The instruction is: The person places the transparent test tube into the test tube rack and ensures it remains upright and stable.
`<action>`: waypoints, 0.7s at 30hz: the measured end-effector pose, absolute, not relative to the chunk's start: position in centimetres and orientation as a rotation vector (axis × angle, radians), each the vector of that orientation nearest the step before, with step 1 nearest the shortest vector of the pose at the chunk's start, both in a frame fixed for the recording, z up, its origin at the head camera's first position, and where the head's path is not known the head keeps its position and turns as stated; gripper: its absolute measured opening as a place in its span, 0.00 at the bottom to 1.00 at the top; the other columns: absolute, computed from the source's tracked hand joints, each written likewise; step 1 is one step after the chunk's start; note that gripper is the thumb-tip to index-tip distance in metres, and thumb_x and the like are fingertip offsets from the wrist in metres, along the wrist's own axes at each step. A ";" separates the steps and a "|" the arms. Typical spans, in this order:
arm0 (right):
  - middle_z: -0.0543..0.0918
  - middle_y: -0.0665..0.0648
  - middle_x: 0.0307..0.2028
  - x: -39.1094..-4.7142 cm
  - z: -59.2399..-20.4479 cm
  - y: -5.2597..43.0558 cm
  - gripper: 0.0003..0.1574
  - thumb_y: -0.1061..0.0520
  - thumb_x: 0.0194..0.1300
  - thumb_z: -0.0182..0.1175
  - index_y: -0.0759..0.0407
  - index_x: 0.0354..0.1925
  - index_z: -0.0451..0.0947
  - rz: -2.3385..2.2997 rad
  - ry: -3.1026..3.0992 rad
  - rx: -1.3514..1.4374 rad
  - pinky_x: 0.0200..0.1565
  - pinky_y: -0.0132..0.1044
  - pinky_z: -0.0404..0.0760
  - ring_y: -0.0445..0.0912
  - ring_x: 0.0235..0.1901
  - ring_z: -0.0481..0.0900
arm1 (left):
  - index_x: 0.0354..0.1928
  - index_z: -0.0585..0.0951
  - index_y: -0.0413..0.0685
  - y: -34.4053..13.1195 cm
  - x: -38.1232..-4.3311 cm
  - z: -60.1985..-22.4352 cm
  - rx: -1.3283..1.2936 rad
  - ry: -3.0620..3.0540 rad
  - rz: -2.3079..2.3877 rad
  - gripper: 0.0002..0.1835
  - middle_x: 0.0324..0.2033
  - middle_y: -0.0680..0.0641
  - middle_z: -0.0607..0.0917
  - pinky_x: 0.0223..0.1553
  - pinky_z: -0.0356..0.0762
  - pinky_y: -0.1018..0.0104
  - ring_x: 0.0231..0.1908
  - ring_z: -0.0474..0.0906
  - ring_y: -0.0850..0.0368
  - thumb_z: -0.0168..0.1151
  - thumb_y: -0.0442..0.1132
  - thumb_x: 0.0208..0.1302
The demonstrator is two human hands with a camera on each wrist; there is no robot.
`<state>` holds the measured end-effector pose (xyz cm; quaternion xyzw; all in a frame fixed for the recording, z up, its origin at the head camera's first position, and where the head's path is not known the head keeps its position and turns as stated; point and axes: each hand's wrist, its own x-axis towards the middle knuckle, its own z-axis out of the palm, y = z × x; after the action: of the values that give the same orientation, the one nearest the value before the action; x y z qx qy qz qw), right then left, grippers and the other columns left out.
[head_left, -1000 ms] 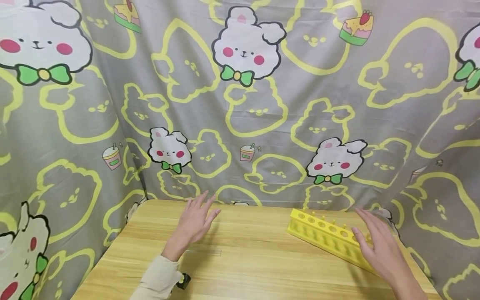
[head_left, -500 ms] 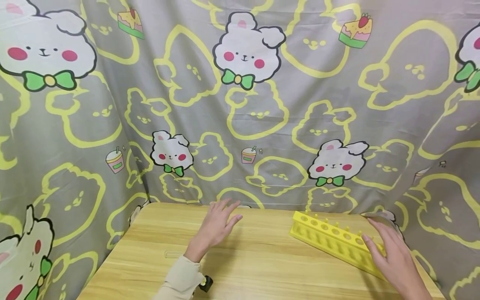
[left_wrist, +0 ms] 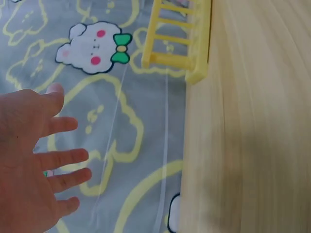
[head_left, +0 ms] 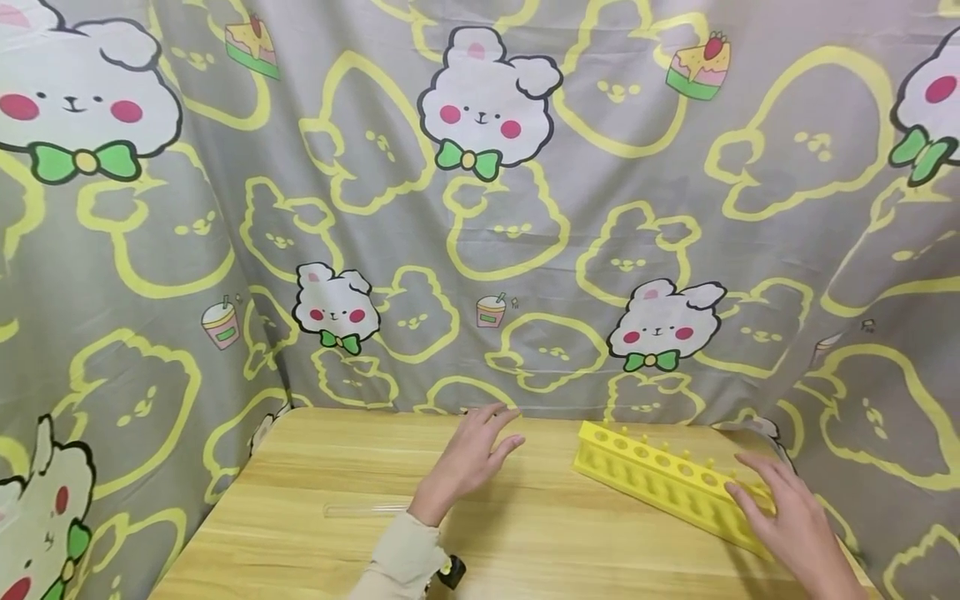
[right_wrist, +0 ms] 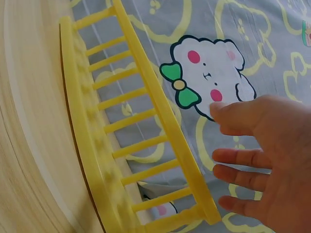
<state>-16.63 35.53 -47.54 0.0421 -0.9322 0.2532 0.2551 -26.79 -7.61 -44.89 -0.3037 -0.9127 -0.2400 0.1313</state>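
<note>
Soft shadows mark the brightly lit table (head_left: 570, 542).

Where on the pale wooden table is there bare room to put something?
Bare tabletop lies between the beige left sleeve and the long yellow plastic rack, and beyond the clear slender tube. It is crowded at the rack's right end, by the right grip.

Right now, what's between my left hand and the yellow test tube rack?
The head view shows only bare wooden tabletop between your left hand and the yellow test tube rack. A clear test tube lies on the hand's other side.
</note>
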 end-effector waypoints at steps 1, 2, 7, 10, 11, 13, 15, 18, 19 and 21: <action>0.76 0.71 0.57 -16.6 -47.6 35.6 0.29 0.54 0.69 0.69 0.66 0.62 0.75 0.681 -2.533 0.117 0.44 0.72 0.71 0.73 0.54 0.71 | 0.72 0.74 0.51 -7.2 -26.9 -44.9 -0.893 -2.645 -0.708 0.27 0.69 0.40 0.73 0.71 0.63 0.43 0.69 0.68 0.42 0.51 0.55 0.80; 0.77 0.71 0.56 -16.6 -47.7 35.8 0.29 0.54 0.69 0.69 0.67 0.61 0.76 0.675 -2.535 0.119 0.43 0.72 0.72 0.74 0.54 0.72 | 0.72 0.74 0.51 -6.8 -26.9 -44.9 -0.905 -2.643 -0.721 0.26 0.69 0.40 0.73 0.71 0.64 0.43 0.69 0.68 0.42 0.52 0.54 0.80; 0.78 0.72 0.54 -16.6 -48.0 36.4 0.28 0.54 0.65 0.72 0.66 0.57 0.78 0.647 -2.519 0.135 0.44 0.72 0.72 0.74 0.52 0.73 | 0.69 0.76 0.47 -4.9 -27.2 -45.2 -0.985 -2.592 -0.759 0.25 0.67 0.41 0.75 0.68 0.69 0.46 0.67 0.71 0.43 0.54 0.51 0.79; 0.79 0.72 0.52 -16.6 -48.2 36.7 0.27 0.55 0.62 0.74 0.67 0.55 0.79 0.645 -2.518 0.143 0.43 0.72 0.73 0.74 0.51 0.74 | 0.69 0.76 0.47 -3.7 -27.3 -45.5 -1.019 -2.588 -0.761 0.25 0.66 0.42 0.76 0.67 0.72 0.49 0.65 0.73 0.44 0.56 0.51 0.78; 0.80 0.72 0.51 -16.6 -48.3 36.8 0.27 0.55 0.61 0.75 0.67 0.54 0.80 0.638 -2.520 0.144 0.43 0.71 0.74 0.74 0.50 0.75 | 0.69 0.76 0.47 -3.3 -27.3 -45.5 -1.024 -2.593 -0.759 0.25 0.67 0.42 0.75 0.66 0.72 0.49 0.65 0.73 0.45 0.57 0.51 0.78; 0.80 0.72 0.49 -16.6 -48.5 36.9 0.27 0.57 0.58 0.77 0.67 0.52 0.81 0.630 -2.519 0.151 0.42 0.71 0.74 0.74 0.48 0.76 | 0.70 0.75 0.48 -2.6 -27.4 -45.7 -1.032 -2.607 -0.754 0.26 0.67 0.43 0.75 0.66 0.72 0.51 0.66 0.73 0.45 0.58 0.51 0.77; 0.81 0.71 0.47 -16.5 -48.6 37.0 0.27 0.59 0.54 0.78 0.67 0.50 0.82 0.621 -2.513 0.159 0.40 0.71 0.75 0.73 0.46 0.77 | 0.71 0.75 0.49 -1.9 -27.6 -45.7 -1.035 -2.627 -0.753 0.26 0.68 0.43 0.74 0.67 0.72 0.51 0.67 0.72 0.46 0.58 0.51 0.77; 0.82 0.70 0.46 -16.3 -48.8 37.1 0.27 0.62 0.50 0.79 0.67 0.49 0.83 0.607 -2.498 0.175 0.38 0.70 0.76 0.73 0.44 0.79 | 0.71 0.74 0.50 -0.9 -27.8 -45.7 -1.042 -2.637 -0.758 0.26 0.68 0.43 0.74 0.68 0.71 0.51 0.68 0.71 0.46 0.59 0.50 0.76; 0.82 0.70 0.45 -16.3 -48.8 37.2 0.28 0.63 0.49 0.79 0.67 0.49 0.83 0.605 -2.496 0.178 0.38 0.70 0.76 0.73 0.44 0.79 | 0.71 0.74 0.50 -0.6 -27.9 -45.7 -1.045 -2.638 -0.759 0.26 0.68 0.42 0.74 0.68 0.71 0.51 0.68 0.71 0.46 0.60 0.51 0.76; 0.82 0.69 0.45 -16.4 -48.8 37.3 0.27 0.63 0.49 0.79 0.67 0.48 0.83 0.603 -2.495 0.180 0.38 0.69 0.76 0.73 0.43 0.79 | 0.71 0.75 0.50 -0.1 -28.1 -45.8 -1.053 -2.636 -0.771 0.26 0.68 0.42 0.74 0.67 0.72 0.51 0.67 0.71 0.46 0.60 0.50 0.76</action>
<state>-16.35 37.28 -48.75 0.0672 -0.9307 0.2251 0.2803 -28.14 -0.05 -45.82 -0.3562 -0.8917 -0.2608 0.0997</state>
